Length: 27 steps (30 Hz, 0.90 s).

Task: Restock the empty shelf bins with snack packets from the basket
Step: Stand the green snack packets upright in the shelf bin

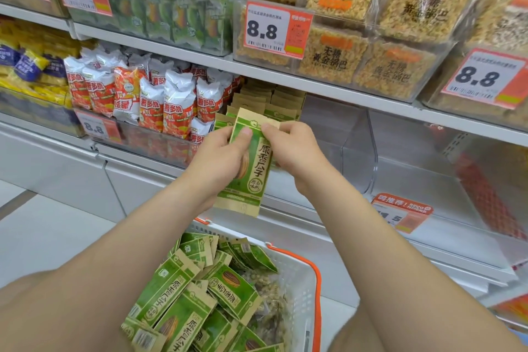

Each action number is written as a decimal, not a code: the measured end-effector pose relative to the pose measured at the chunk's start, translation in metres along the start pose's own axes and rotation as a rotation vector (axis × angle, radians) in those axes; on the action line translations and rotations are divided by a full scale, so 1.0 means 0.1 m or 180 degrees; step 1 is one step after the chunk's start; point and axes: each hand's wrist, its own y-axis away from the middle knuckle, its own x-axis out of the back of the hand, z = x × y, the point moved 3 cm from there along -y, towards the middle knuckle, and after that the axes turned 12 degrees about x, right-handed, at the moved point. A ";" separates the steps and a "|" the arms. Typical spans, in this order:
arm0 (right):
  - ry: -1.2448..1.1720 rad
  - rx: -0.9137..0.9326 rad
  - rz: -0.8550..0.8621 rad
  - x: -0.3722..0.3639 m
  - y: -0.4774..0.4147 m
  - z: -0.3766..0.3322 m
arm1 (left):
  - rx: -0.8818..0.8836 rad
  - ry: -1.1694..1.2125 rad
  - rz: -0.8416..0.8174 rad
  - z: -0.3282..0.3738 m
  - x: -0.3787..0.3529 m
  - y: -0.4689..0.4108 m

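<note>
Our left hand (pixel 225 157) was curled round a flat green and kraft-brown paper snack packet (pixel 251 168), thumb pressed on its front face. Our right hand (pixel 291 151) pinched the packet's top right corner between thumb and fingertips. The packet stood upright, and at least one more of the same kind showed just behind it in the left hand.

Directly behind the packet, on the middle shelf, a clear plastic bin held upright rows of matching green and brown packets (pixel 274 103). To the right of the packet stood a clear plastic shelf bin (pixel 343 146) with nothing in it, and further right another clear bin (pixel 428 180) carried an orange and white recommendation tag (pixel 401 213) on its front. To the left of the packet were puffy white and orange-red crisp bags (pixel 160 100).

Below the packet, nearest us, a white plastic mesh basket (pixel 300 280) with orange handles carried a loose heap of the same green packets (pixel 177 294). Above the packet, on the upper shelf, clear packs of golden rice crust (pixel 334 57) lay behind a white and orange price tag (pixel 264 28) reading 8.8.
</note>
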 end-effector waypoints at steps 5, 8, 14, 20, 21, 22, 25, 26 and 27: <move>-0.0485 0.0092 -0.0256 0.12 0.04 0.01 | -0.0065 -0.0624 0.0896 0.03 0.03 -0.02; -0.0305 -0.0015 -0.0396 0.17 0.02 0.02 | -0.0224 -0.0610 0.1017 0.03 0.03 -0.02; -0.0454 0.0123 -0.0683 0.14 0.04 -0.01 | -0.0757 -0.0857 0.1396 0.01 0.04 -0.05; 0.0957 0.1430 0.0560 0.33 -0.13 -0.03 | -0.0978 -0.1123 0.1266 0.03 0.00 -0.10; 0.1191 0.1805 0.0731 0.36 -0.13 -0.08 | -0.1007 -0.1269 0.1255 0.01 0.01 -0.12; 0.1256 0.2076 0.0787 0.39 -0.13 -0.12 | -0.0999 -0.1458 0.1243 -0.01 0.02 -0.15; 0.1504 0.2267 0.0691 0.42 -0.20 -0.07 | -0.0862 -0.2307 0.1209 -0.10 0.04 -0.22; 0.1731 0.2170 0.0629 0.41 -0.25 -0.01 | -0.0784 -0.2660 0.1162 -0.13 0.04 -0.22; 0.1940 0.2034 0.0567 0.39 -0.29 0.05 | -0.0713 -0.3011 0.1080 -0.15 0.03 -0.22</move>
